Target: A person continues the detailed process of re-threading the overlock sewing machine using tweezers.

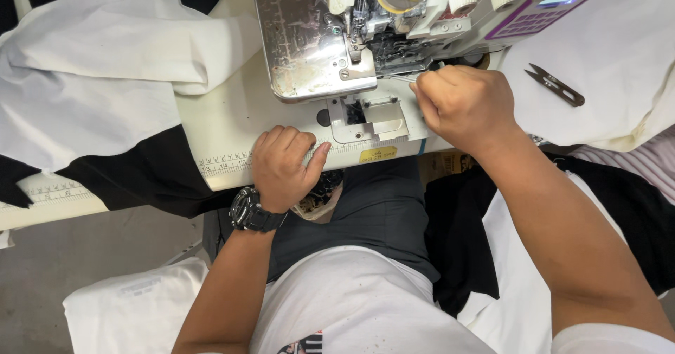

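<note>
I sit at a white overlock sewing machine with a scratched metal plate. My right hand is closed at the machine's needle area, pinching a thin metal tool, likely tweezers, whose tip points at the presser foot. My left hand, with a black watch on the wrist, rests curled on the front edge of the cream table, over a printed ruler strip; it holds nothing.
White and black fabric lies piled at the left of the table. Black thread snips lie on white cloth at the right. More black and white cloth hangs by my right leg.
</note>
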